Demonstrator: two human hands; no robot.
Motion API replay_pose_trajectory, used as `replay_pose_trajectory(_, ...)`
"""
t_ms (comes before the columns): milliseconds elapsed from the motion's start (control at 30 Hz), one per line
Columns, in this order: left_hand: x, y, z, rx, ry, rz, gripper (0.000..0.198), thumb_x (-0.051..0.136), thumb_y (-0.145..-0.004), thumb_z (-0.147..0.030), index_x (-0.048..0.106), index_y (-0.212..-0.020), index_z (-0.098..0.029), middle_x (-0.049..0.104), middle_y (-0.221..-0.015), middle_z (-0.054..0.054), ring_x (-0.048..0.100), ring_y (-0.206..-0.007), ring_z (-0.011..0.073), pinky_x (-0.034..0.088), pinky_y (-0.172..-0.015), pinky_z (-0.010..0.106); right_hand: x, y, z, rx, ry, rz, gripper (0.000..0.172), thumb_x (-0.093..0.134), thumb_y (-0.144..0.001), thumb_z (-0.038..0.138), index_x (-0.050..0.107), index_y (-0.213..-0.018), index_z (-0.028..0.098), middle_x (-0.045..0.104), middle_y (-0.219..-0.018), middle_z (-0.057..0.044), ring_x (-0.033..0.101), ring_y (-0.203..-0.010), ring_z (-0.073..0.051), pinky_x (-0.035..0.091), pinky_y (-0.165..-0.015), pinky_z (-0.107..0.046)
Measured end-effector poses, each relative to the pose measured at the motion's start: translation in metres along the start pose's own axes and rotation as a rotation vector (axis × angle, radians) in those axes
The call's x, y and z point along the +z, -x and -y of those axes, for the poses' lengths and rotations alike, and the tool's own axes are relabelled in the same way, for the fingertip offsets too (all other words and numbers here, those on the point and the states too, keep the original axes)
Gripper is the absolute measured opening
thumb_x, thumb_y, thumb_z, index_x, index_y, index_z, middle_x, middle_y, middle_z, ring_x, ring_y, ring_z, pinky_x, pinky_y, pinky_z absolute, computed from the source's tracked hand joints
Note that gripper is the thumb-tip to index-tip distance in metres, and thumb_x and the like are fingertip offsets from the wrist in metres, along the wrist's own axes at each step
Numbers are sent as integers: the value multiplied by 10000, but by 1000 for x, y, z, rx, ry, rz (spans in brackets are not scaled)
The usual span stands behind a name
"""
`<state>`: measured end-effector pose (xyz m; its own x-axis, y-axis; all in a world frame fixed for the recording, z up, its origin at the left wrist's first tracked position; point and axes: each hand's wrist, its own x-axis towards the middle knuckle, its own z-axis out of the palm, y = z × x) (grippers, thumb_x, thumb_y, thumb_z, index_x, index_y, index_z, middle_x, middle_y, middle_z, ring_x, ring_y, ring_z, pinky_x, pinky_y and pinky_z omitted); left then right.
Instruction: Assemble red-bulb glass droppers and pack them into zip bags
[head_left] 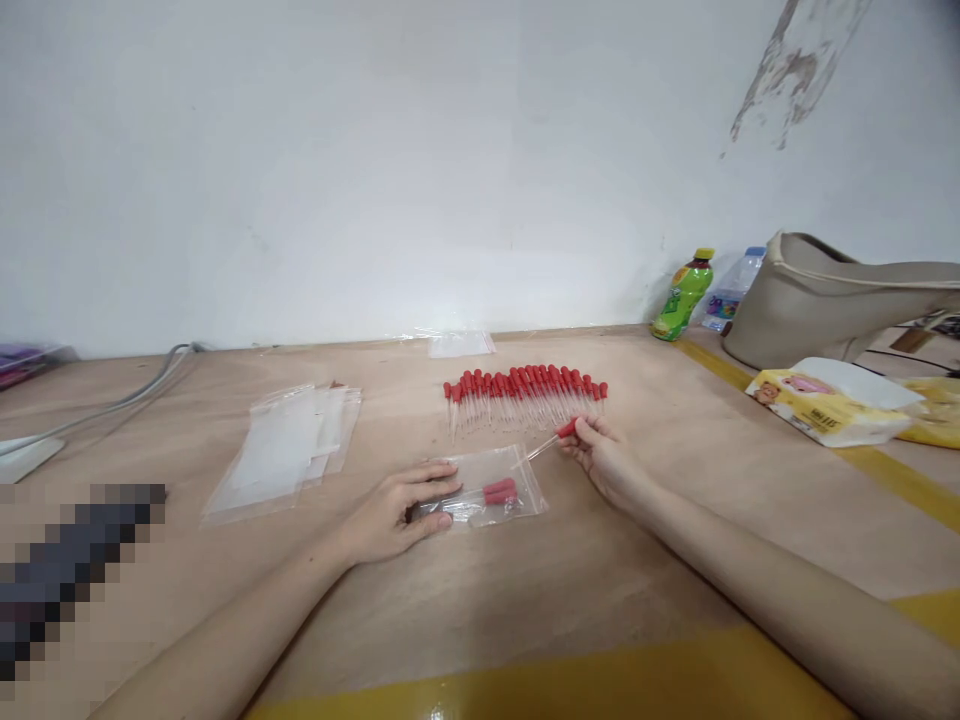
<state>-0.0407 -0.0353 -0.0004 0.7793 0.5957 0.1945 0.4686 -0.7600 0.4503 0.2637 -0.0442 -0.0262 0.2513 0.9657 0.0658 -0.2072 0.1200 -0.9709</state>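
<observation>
A clear zip bag (pixel 487 463) lies flat on the table with red-capped glass droppers (pixel 500 491) inside. My left hand (pixel 401 508) rests on the bag's left end, its fingers spread. Between the thumb and fingers of my right hand (pixel 600 455) is the red bulb of another dropper (pixel 567 429). Its clear tube points left and down, with the tip at the bag's upper right part; whether the tip is inside the opening I cannot tell. Behind the bag, several red-capped droppers (pixel 525 385) lie side by side in a row.
Overlapping clear bags (pixel 281 440) lie at the left, and another bag (pixel 461 344) by the wall. At the right stand a green bottle (pixel 681 298), a clear bottle (pixel 735 290) and a beige container (pixel 795 310), with a yellow tissue pack (pixel 829 405) in front. Cables (pixel 142 390) run at the left.
</observation>
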Motion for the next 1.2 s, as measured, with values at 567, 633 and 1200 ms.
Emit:
replay_pose_trajectory(567, -2, -1, -7, -10, 4, -24, 545, 521, -816, -372, 348, -1319, -253, 453, -1311, 65, 443, -1174, 232, 371, -977, 402, 8, 10, 7, -303, 800, 452, 122, 517, -744, 195, 615, -817, 182, 616, -788, -26, 531, -705, -146, 420, -645, -275)
replay_pose_trajectory(633, -3, -1, -8, 8, 8, -33, 540, 516, -818, -375, 353, -1317, -250, 466, -1299, 72, 459, -1158, 236, 385, -961, 407, 13, 15, 5, -350, 809, 463, 127, 538, -747, 215, 636, -824, 192, 622, -803, -26, 532, -727, -148, 420, -660, -274)
replay_pose_trajectory(1200, 0, -3, -5, 49, 17, -23, 445, 547, -805, -358, 489, -1231, -246, 465, -1303, 74, 433, -1195, 231, 354, -999, 426, 24, 1, 16, -410, 960, 364, 154, 526, -754, 251, 671, -779, 204, 661, -701, -14, 561, -610, -136, 430, -593, -259)
